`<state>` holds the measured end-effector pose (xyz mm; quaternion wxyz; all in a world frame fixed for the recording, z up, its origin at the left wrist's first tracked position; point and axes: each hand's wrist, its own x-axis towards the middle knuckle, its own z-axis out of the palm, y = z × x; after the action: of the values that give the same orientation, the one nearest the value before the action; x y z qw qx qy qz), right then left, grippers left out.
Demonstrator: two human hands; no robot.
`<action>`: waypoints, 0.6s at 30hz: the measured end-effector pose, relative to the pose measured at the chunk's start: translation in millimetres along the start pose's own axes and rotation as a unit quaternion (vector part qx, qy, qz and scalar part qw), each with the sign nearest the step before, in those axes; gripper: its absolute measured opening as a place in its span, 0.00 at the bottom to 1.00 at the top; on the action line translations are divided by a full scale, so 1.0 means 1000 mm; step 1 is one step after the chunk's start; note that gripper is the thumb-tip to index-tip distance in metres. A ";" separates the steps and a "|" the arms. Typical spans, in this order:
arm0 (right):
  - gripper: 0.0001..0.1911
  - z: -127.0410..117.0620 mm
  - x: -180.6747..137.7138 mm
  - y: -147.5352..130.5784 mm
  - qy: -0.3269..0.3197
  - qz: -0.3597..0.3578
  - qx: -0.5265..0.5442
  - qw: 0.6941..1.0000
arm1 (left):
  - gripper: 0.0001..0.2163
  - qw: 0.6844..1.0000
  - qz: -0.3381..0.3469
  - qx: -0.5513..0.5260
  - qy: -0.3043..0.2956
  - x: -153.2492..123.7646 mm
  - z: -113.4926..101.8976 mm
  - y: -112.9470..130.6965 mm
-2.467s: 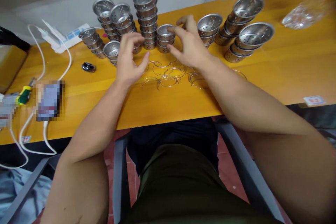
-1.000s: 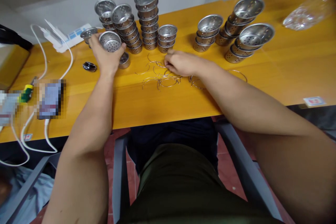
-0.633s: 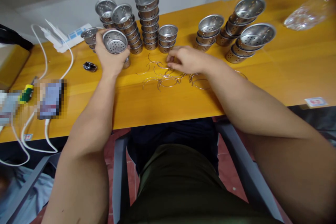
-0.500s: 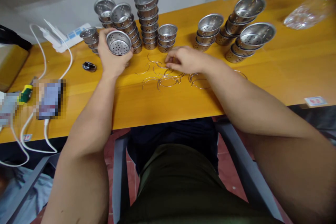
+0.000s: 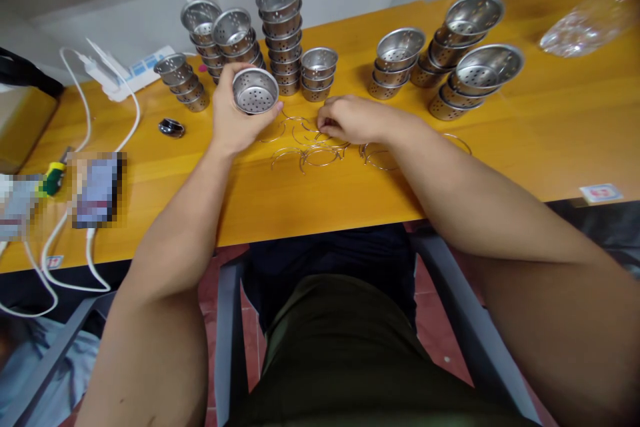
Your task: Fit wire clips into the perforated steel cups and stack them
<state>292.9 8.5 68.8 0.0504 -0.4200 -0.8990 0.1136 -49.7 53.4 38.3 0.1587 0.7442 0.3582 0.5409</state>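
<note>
A perforated metal cup (image 5: pixel 256 92) is gripped in my left hand (image 5: pixel 233 117), its open rim tilted towards me. The thumb presses on the cup's right side while the other fingers wrap behind it. My right hand (image 5: pixel 353 119) is curled down over the loose wire rings (image 5: pixel 320 157), fingertips pinched together at a wire ring (image 5: pixel 323 135) that comes out from under them. The fingertips are partly hidden. Several thin rings lie overlapping between and in front of my hands.
Stacks of perforated cups stand behind my left hand (image 5: pixel 284 37) and at the right (image 5: pixel 397 57). A black object (image 5: pixel 171 127), a phone (image 5: pixel 97 190), white cables and a power strip (image 5: pixel 140 70) are on the left. A clear plastic bag (image 5: pixel 575 30) lies far right.
My left hand has moved right with the cup, towards the rings, uncovering more of the left stacks. My right hand's fingers have drawn closer together over the rings.
</note>
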 end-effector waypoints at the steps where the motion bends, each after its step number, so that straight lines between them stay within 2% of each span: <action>1: 0.12 -0.001 -0.001 0.002 0.008 -0.004 0.008 1.000 | 0.49 1.000 -0.004 -0.001 -0.011 -0.001 0.001 -0.001; 4: 0.11 -0.005 -0.006 0.004 0.021 -0.023 0.043 0.999 | 0.49 0.999 0.002 -0.002 -0.040 -0.007 0.007 -0.005; 10: 0.11 -0.014 -0.010 -0.005 -0.058 -0.033 0.077 0.995 | 0.53 0.999 0.018 0.000 -0.052 -0.019 0.023 -0.013; 14: 0.09 -0.013 -0.009 -0.012 -0.053 -0.016 0.037 0.998 | 0.55 0.999 0.034 0.003 -0.033 -0.017 0.020 -0.016; 18: 0.08 -0.014 -0.010 -0.027 -0.060 -0.009 -0.028 0.998 | 0.54 0.998 0.033 0.014 -0.051 -0.017 0.018 -0.015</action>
<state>281.5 -13.6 88.7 -0.0147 -0.4054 -0.9070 0.1131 -40.9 54.7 10.7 0.1480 0.7843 0.3324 0.5024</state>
